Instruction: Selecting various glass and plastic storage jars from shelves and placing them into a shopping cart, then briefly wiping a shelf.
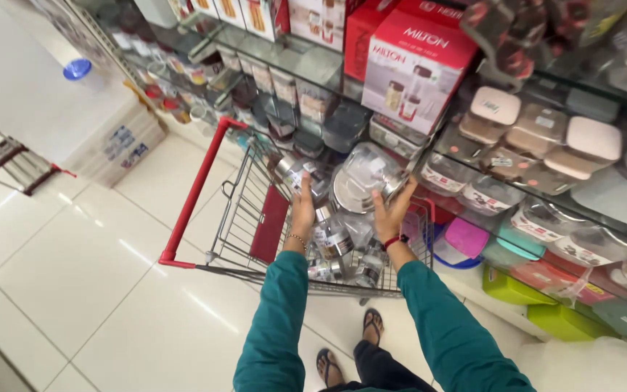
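Nearest the camera, two teal sleeves are seen reaching forward over sandalled feet on a glossy white tiled floor [96, 268]. A clear plastic container with a round steel lid [361, 185] is held between both hands above the shopping cart [255, 218]. It is pressed from its left side by the left hand [302, 207], whose fingers are spread flat against the wrapping, and from its right side by the right hand [393, 210], whose palm and fingers are curled around the edge. Both hands are closed onto the container rather than wrapped fully round it. A thin bracelet is worn on the left wrist and a red band on the right. The container is transparent and shiny, with a paper label showing through the wrap; its exact shape is blurred.

Below it, the wire basket of the cart is already filled with several glass jars with steel lids [335, 243]. The cart is fitted with a red handle [194, 196] and a red child-seat flap.

Just beyond, the way is closed by glass shelves [313, 65] crowded with storage tubs. A red and white box [415, 69] is stood above, pink-lidded containers [538, 138] are stacked to the right, and green bins [538, 301] are set lower down.
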